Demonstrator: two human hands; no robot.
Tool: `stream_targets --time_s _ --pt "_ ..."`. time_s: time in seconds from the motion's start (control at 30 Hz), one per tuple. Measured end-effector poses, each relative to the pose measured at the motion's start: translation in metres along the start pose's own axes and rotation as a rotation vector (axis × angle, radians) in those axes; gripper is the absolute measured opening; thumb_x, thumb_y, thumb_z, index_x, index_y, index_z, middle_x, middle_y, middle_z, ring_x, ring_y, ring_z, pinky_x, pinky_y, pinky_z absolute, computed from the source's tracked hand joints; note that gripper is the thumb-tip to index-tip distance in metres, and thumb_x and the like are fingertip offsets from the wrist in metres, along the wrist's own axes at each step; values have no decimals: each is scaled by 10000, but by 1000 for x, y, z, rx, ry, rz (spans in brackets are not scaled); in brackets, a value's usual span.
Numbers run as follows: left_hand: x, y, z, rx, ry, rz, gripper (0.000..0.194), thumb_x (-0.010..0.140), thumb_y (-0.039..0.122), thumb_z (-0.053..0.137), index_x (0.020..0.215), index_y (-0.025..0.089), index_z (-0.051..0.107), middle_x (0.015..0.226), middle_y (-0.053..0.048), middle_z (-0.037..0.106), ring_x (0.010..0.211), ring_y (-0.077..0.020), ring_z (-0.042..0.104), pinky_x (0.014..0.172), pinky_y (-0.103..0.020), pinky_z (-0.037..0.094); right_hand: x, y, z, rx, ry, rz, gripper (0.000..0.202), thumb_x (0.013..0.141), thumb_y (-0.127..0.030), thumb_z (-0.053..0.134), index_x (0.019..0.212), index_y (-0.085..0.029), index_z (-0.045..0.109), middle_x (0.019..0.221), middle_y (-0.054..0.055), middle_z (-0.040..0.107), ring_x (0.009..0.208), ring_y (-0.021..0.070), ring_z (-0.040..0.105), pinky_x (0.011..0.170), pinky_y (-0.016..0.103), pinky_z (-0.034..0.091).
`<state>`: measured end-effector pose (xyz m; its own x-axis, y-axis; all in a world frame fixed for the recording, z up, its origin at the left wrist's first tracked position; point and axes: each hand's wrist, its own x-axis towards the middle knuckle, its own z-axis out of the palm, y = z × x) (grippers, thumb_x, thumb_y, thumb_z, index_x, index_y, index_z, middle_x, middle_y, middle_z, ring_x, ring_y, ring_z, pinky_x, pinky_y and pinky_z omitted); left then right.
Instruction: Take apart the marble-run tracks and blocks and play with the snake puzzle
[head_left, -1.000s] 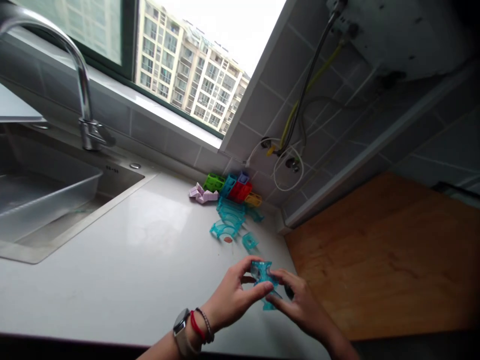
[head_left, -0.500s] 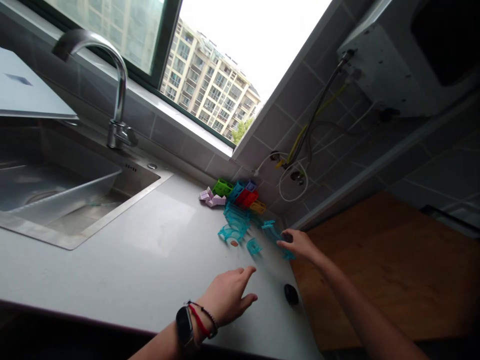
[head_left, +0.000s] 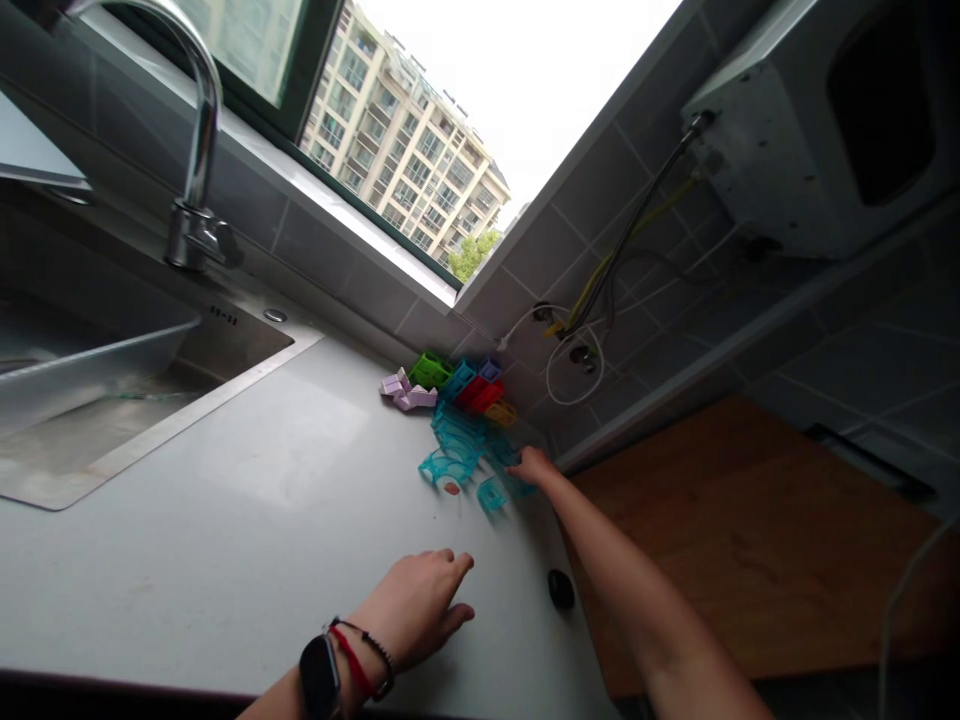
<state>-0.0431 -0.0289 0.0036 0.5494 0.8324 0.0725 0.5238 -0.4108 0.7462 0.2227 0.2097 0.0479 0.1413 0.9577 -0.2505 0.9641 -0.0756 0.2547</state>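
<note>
My left hand (head_left: 420, 605), with a watch and bracelets on its wrist, hovers low over the near part of the counter. Its fingers are apart and nothing is in it. At the back right corner, my right hand (head_left: 534, 466) has its fingers closed on a clear teal plastic piece (head_left: 519, 487), mostly covered by the hand. Just left of it lie a heap of curved clear teal pieces (head_left: 456, 432) and a small separate teal piece (head_left: 491, 494). A reddish-brown spot (head_left: 451, 489) shows beside the heap.
Behind the heap sit green (head_left: 430, 370), red (head_left: 480, 395) and yellow (head_left: 501, 411) blocks, with pale purple pieces (head_left: 407, 391) beside them. A black rounded object (head_left: 560, 589) lies near the counter's right edge. The steel sink (head_left: 247, 372) is at left, a wooden board (head_left: 690, 560) at right.
My right hand has moved left with the teal piece, up to the heap. My left hand stays open, a little lower in the picture. The view has shifted slightly.
</note>
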Motion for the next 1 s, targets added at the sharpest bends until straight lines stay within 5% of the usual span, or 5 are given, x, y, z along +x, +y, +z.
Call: stream_targets --time_s 1.0 --pt "1 -8 6 44 27 9 366 924 369 654 1242 189 686 1101 -166 754 1035 -384 719 893 -489 559 14 -15 7 -16 -13 13 349 1014 -371 670 1309 -188 638 1319 100 662 1114 253 689 933 457 601"
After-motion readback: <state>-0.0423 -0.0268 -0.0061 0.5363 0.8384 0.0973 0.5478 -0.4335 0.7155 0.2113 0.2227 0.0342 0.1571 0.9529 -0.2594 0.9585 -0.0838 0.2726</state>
